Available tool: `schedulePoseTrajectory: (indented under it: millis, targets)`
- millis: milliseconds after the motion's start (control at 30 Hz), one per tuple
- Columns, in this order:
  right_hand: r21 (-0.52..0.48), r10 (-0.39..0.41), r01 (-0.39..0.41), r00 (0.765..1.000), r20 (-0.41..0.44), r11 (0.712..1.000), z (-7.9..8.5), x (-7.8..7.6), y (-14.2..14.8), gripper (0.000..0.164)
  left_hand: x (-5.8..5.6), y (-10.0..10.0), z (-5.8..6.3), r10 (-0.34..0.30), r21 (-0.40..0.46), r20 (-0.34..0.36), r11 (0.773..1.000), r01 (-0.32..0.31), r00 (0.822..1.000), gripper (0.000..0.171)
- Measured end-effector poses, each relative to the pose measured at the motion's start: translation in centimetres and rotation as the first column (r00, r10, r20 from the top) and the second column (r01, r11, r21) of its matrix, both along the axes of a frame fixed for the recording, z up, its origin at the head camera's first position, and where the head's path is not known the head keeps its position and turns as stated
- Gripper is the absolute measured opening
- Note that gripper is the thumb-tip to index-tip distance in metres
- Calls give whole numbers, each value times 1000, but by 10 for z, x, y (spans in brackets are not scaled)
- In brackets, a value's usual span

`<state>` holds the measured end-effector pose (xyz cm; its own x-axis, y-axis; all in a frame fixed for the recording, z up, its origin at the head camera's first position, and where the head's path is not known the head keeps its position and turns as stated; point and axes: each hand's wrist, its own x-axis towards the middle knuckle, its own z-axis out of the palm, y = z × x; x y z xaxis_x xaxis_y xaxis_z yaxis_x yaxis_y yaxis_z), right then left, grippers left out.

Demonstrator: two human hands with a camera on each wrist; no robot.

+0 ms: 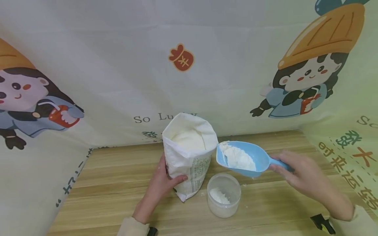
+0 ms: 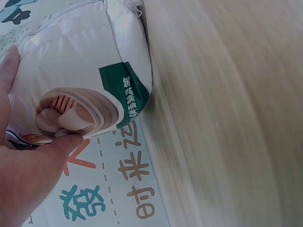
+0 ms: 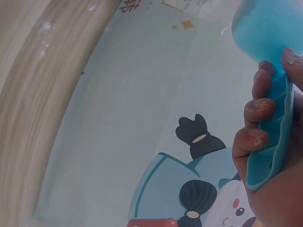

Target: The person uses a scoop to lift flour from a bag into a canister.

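An open white bag of flour [image 1: 189, 164] stands tilted on the wooden table, white powder visible inside its mouth. My left hand [image 1: 165, 182] grips the lower left side of the bag, thumb across its front; the left wrist view shows the thumb over a printed picture of a steamer on the bag [image 2: 61, 42]. In my right hand [image 1: 301, 173] is the handle of a light blue scoop [image 1: 262, 157], its fingers curled round it in the right wrist view. A heap of white flour [image 1: 237, 157] lies in the scoop, held beside the bag. Below stands a clear round tub [image 1: 224, 209] with some flour in it.
The wooden table [image 1: 103, 186] ends at a printed cloth backdrop [image 1: 236, 82] behind and at both sides. Specks of white powder [image 3: 46, 28] lie on the table.
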<state>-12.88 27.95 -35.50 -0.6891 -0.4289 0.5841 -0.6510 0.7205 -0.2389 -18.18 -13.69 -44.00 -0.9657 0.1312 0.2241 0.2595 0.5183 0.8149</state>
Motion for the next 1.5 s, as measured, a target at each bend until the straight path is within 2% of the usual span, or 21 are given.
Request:
schedulePoseTrajectory:
  millis: [533,1200,1500]
  targets:
    - [45,75,-75,997,12,996,-13,1,9,24,1,0,1,15,-23,-2,1000,-15,1000,112]
    - [207,46,-51,998,32,977,-5,1,11,26,1,0,2,10,-25,-10,1000,-10,1000,112]
    - [257,53,-53,999,10,965,-2,1,9,24,1,0,1,6,-23,-15,1000,-6,1000,111]
